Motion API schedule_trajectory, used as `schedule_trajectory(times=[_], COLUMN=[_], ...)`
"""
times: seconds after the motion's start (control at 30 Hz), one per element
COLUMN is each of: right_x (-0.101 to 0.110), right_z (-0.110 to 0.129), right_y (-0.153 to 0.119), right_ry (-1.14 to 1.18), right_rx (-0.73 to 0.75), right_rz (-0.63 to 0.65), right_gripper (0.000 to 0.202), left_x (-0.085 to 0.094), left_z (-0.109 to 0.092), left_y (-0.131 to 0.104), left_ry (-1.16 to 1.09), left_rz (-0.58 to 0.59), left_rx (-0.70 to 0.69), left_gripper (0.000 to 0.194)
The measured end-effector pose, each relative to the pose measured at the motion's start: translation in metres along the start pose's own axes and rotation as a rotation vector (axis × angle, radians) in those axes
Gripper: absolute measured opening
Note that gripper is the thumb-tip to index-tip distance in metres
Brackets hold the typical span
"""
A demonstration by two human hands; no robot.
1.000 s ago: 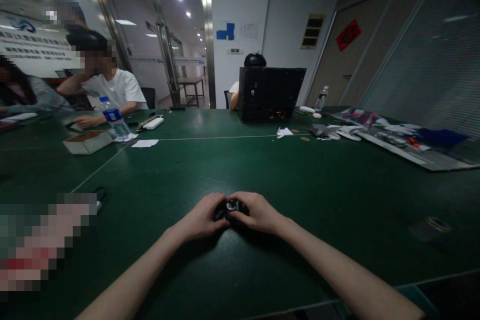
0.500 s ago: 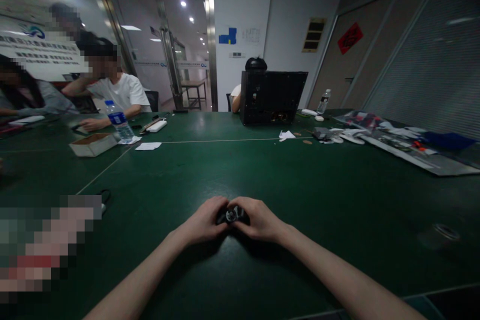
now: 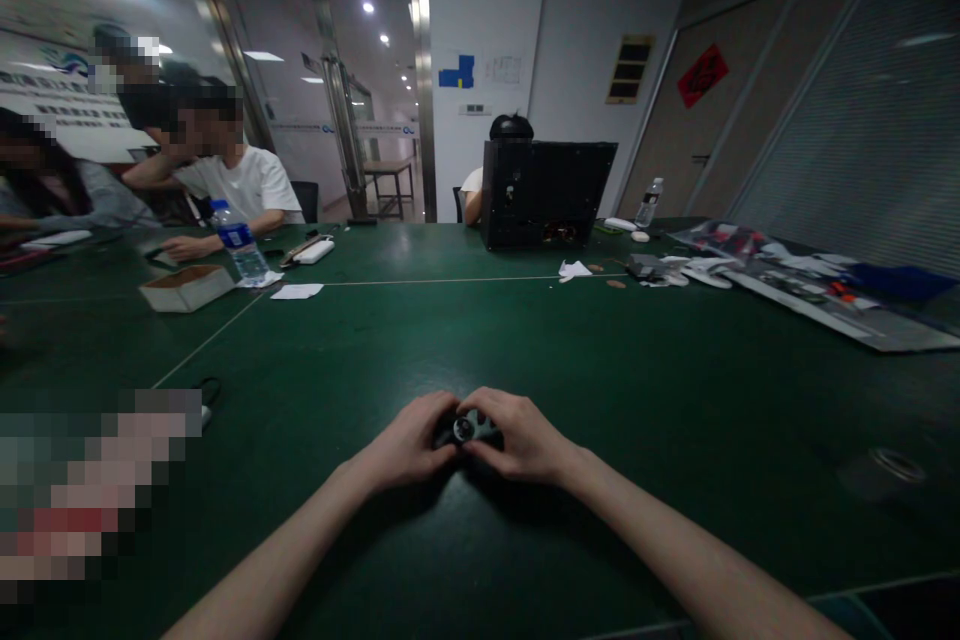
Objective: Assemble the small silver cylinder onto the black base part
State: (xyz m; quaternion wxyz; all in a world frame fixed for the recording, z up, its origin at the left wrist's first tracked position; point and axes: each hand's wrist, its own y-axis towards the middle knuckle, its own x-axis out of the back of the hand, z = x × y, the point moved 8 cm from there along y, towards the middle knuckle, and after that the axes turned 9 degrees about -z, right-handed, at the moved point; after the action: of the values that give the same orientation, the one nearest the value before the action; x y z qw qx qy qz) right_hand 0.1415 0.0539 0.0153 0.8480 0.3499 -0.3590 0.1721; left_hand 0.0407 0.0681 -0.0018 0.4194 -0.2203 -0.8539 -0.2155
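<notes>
A small dark round object with a silvery, ringed top [image 3: 466,427] is held low over or on the green table [image 3: 450,340], in the lower middle of the head view. My left hand [image 3: 420,435] curls round its left side, fingers behind and thumb in front. Round the right side closes my right hand [image 3: 521,432], its thumb near the left thumb at the front. The fingertips of both hands nearly meet. The object's sides are mostly hidden by the fingers, and whether it touches the table cannot be told.
A roll or can [image 3: 892,470] stands at the right. Farther back are a black case [image 3: 547,195], a water bottle [image 3: 244,245], an open box [image 3: 187,290], paper scraps [image 3: 574,269] and a cluttered board [image 3: 840,305]. People sit across the table.
My right hand has shifted slightly, and more of the object's silvery top shows. My left hand has hardly moved. In the background at the left, a standing person has moved.
</notes>
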Motion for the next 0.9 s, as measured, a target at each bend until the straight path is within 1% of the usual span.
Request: schedule_trajectory(times=[0.33,0.53,0.9], right_x=[-0.0027,-0.0025,-0.0009], right_z=[0.0002,-0.0032,-0.0062], right_y=[-0.0004,-0.0002,-0.0005], right_ry=[-0.02,-0.02,-0.023], right_rx=[0.017,0.01,-0.01], right_rz=[0.006,-0.005,0.023], right_gripper=[0.032,0.03,0.032], left_x=[0.0029,0.0023,0.0006], left_z=[-0.0067,-0.0045,-0.0003], left_y=[0.0004,0.0013,0.0007], left_ry=[0.013,-0.003,-0.005], left_rz=[0.022,0.005,-0.014], left_rx=[0.008,-0.016,-0.023], left_gripper=[0.022,0.021,0.021])
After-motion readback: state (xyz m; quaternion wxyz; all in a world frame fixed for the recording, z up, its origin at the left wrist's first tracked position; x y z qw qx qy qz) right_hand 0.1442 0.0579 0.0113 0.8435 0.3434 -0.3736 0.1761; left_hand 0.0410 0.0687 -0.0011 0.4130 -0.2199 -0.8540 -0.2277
